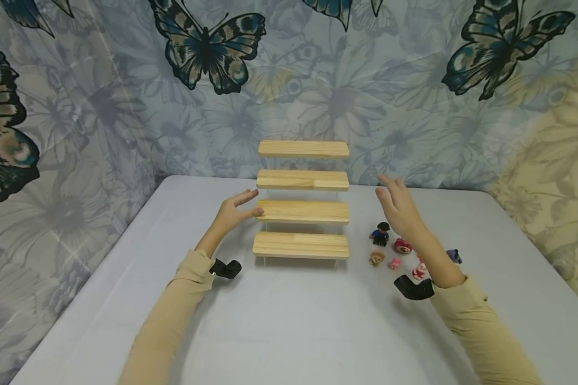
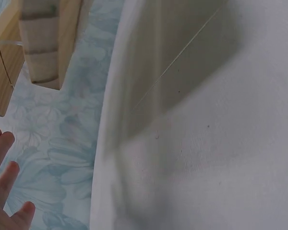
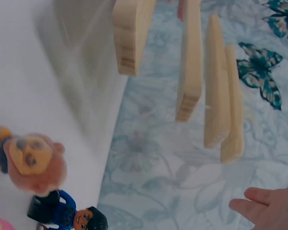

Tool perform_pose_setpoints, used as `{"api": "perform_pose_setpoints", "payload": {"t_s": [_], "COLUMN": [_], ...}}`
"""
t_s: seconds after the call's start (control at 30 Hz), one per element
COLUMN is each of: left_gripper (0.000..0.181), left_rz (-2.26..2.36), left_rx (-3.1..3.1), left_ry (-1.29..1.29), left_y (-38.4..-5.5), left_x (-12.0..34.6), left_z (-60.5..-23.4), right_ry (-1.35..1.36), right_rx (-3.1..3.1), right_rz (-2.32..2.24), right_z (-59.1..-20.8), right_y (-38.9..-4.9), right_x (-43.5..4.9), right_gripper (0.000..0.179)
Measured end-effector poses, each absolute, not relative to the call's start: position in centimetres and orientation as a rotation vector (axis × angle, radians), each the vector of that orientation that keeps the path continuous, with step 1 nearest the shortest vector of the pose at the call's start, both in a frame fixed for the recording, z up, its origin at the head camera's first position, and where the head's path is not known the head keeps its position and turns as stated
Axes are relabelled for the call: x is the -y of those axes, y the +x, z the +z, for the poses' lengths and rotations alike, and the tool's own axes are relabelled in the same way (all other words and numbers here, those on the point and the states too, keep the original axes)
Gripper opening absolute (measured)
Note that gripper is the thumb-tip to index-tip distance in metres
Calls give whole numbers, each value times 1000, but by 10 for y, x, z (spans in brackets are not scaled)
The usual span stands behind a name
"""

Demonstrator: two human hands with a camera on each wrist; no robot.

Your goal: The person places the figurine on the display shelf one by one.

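Observation:
A stepped display stand with several pale wooden shelves (image 1: pixel 302 212) rises at the middle of the table. On its left side is my left hand (image 1: pixel 233 213), fingers extended, its thumb tip at the end of the second shelf from the bottom; whether it touches is unclear. The left wrist view shows those fingers (image 2: pixel 2 153) apart from the boards (image 2: pixel 43 50). My right hand (image 1: pixel 401 210) is raised to the right of the stand, fingers extended, holding nothing. Near it stand a dark-haired toy figure (image 1: pixel 380 234) in blue and a brown-maned toy head (image 3: pixel 36 163).
More small toys lie under the right forearm: a red one (image 1: pixel 403 246), a pink one (image 1: pixel 395 263), a red-and-white one (image 1: pixel 419 271) and a dark blue one (image 1: pixel 454 255). A butterfly-print cloth (image 1: pixel 294 96) hangs behind the white table (image 1: pixel 289 331).

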State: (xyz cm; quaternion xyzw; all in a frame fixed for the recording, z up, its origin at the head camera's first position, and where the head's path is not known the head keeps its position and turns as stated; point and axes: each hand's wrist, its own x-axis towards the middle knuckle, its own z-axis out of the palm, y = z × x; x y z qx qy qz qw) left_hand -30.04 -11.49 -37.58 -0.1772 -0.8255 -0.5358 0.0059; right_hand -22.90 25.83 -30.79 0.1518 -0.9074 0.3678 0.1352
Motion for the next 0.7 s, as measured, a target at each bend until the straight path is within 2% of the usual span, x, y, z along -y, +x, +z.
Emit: {"api": "perform_pose_setpoints", "payload": {"t_s": [0.2, 0.37, 0.53, 0.7], "left_gripper": [65, 64, 61, 60], "left_rz": [-1870, -1865, -1884, -1897], "left_rx": [2539, 2540, 2516, 2482], "left_ry": [-668, -632, -664, -720], "left_y": [-285, -271, -271, -276], "left_x": [113, 116, 115, 108], "left_z": [-369, -360, -361, -368], "right_ry": [470, 472, 459, 455], "right_rx": [2591, 2575, 2575, 2571], "right_rz": [1032, 919, 828, 776], "right_z": [-316, -327, -337, -346], "right_y": [-219, -216, -209, -200], "right_x": [-255, -253, -258, -271], "right_gripper": [56, 46, 31, 28]}}
